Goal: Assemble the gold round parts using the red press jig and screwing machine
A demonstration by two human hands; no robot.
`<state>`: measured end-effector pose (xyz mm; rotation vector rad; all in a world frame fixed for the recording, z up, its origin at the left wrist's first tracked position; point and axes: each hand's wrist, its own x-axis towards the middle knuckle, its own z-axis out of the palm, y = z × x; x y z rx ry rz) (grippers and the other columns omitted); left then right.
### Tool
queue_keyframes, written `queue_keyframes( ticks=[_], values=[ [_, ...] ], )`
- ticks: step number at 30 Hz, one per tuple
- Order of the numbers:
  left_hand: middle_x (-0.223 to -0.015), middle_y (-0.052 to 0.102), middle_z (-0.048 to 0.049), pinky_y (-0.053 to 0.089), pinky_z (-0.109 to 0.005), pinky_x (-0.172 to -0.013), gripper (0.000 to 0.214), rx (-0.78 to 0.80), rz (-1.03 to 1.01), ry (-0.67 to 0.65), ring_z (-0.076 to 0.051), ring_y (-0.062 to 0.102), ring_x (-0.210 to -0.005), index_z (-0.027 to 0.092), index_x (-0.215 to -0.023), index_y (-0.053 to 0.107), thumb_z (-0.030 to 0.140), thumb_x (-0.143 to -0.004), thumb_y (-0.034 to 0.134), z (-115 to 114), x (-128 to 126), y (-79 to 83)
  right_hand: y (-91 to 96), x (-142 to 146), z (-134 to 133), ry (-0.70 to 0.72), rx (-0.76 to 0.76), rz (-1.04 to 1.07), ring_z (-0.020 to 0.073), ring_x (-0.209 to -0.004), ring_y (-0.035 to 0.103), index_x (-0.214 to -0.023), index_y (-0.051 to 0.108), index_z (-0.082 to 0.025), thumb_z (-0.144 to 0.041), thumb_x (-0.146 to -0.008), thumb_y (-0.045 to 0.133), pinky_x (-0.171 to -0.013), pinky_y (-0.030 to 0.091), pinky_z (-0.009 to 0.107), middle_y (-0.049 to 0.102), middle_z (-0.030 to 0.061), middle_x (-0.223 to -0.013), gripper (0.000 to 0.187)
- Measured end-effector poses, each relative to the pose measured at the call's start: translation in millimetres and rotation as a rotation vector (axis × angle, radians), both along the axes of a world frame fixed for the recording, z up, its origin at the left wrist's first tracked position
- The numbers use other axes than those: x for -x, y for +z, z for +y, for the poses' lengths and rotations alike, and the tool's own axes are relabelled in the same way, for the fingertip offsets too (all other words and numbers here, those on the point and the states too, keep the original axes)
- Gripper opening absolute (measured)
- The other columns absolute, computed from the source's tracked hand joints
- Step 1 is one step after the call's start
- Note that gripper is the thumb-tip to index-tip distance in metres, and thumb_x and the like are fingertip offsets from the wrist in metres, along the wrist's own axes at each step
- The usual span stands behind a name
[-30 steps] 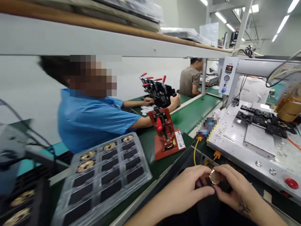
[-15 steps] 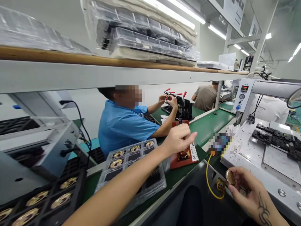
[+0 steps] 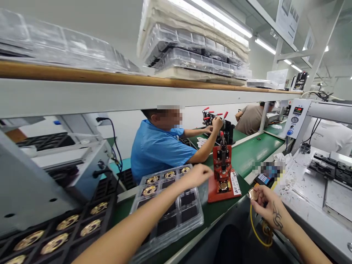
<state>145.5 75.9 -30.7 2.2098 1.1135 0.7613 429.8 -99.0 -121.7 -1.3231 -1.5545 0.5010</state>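
Observation:
My right hand (image 3: 266,205) pinches a small round gold part (image 3: 253,194) just right of the red toggle press (image 3: 223,172), which has another gold part seated in its base. My left hand (image 3: 200,173) reaches across the clear blister tray (image 3: 167,205), hovering at the tray's far right corner beside the press. Its fingers are curled, and I cannot make out anything in them. The tray holds several gold parts in its back pockets; the rest of its pockets show black.
A person in a blue shirt (image 3: 159,148) works across the green conveyor belt (image 3: 253,152). A black tray of gold parts (image 3: 52,238) lies at lower left. A white machine table with black fixtures (image 3: 327,168) stands at right. A yellow cable (image 3: 254,229) hangs below my right hand.
My hands have separated: the left went from the gold part to the press, then dropped toward the blister tray. The right keeps the gold part. The view has swung left.

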Motion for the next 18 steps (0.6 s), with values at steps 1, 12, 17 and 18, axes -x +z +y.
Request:
queue_keyframes(
  ticks=[1,12,17,18],
  values=[
    [-0.059,0.069,0.0,0.047,-0.028,-0.064,0.021,0.053,0.047,-0.037,-0.022,0.065,-0.063,0.02,-0.071,0.072,0.039,-0.081,0.073,-6,-4,-18.1,-0.7,6,10,0.022,-0.012,-0.02,0.0146,-0.063,0.057,-0.11,0.067,-0.02,-0.027,-0.087,0.071,-0.058,0.051,0.026,0.06,-0.0026,-0.076,0.024],
    [-0.073,0.069,-0.001,0.04,-0.028,-0.066,0.017,0.151,0.145,-0.086,-0.021,0.062,-0.073,0.015,-0.09,0.076,0.017,-0.073,0.073,-2,-57,-90.7,-27.8,28,93,0.082,-0.002,-0.1,0.0123,-0.063,0.05,-0.096,0.062,-0.018,-0.019,-0.085,0.067,-0.061,0.042,0.025,0.056,-0.0033,-0.078,0.012],
    [-0.062,0.057,0.0035,0.036,-0.027,-0.06,0.01,0.164,0.136,-0.08,-0.016,0.052,-0.061,0.015,-0.079,0.071,0.018,-0.07,0.073,-8,-31,-81.8,-46.0,26,114,0.189,0.063,-0.156,0.0118,-0.064,0.054,-0.105,0.064,-0.017,-0.02,-0.09,0.069,-0.061,0.045,0.025,0.061,-0.0022,-0.084,0.017],
    [-0.061,0.056,0.0042,0.036,-0.026,-0.06,0.01,0.163,0.135,-0.077,-0.015,0.051,-0.06,0.016,-0.079,0.071,0.02,-0.07,0.074,-10,-20,-76.8,-47.9,28,120,0.212,0.072,-0.182,0.0124,-0.066,0.056,-0.107,0.065,-0.017,-0.022,-0.09,0.071,-0.063,0.047,0.025,0.061,-0.0023,-0.084,0.018]
  ],
)
